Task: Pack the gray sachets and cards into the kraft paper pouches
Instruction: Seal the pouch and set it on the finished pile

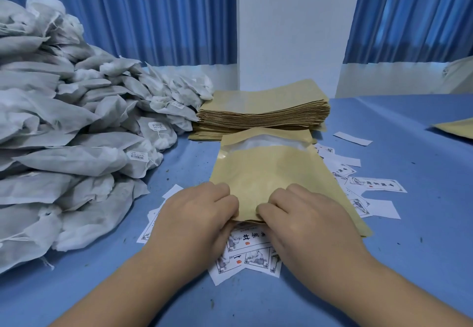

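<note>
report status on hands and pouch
Left hand, right hand both pinch kraft pouch near edge. Gray sachets piled left, untouched. Cards scattered under pouch; nothing in the way.

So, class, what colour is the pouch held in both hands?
The kraft paper pouch is tan-brown; head view shows it best.

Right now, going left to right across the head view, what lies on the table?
Pile of gray sachets → kraft pouch gripped by left hand and right hand → loose cards to its right → second kraft pouch, cut off by the right edge.
</note>
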Action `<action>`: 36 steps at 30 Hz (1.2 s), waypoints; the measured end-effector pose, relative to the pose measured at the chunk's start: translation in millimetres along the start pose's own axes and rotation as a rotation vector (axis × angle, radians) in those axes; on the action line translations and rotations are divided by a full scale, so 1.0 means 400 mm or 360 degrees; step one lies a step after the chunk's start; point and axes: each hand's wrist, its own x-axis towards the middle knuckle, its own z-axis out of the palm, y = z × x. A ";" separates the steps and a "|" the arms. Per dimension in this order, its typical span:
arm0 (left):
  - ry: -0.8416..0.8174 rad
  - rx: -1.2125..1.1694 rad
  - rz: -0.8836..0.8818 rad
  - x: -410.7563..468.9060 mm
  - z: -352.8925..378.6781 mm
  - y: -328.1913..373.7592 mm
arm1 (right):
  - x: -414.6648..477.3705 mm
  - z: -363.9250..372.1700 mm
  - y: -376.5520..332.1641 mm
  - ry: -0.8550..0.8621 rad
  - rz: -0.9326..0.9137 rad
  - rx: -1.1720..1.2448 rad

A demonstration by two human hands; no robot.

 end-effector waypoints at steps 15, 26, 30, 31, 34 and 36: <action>-0.0002 0.0035 0.0109 0.005 0.009 0.020 | 0.006 -0.013 -0.013 0.0160 0.0032 -0.0046; -0.0041 0.0078 0.0134 0.015 0.022 0.037 | 0.001 -0.012 -0.004 0.0099 -0.0018 0.0061; -0.0059 0.0000 0.0062 0.006 0.014 0.029 | -0.009 -0.027 0.015 0.0027 -0.0001 0.0112; -0.0050 0.0001 0.0030 0.004 0.011 0.025 | -0.014 -0.032 0.022 0.0024 0.0035 0.0125; -0.0042 0.0075 -0.0039 0.006 0.007 0.023 | -0.027 -0.040 0.039 0.0025 0.0095 0.0130; -0.0041 0.0110 0.0008 0.009 0.015 0.032 | -0.025 -0.040 0.040 0.0045 0.0072 0.0103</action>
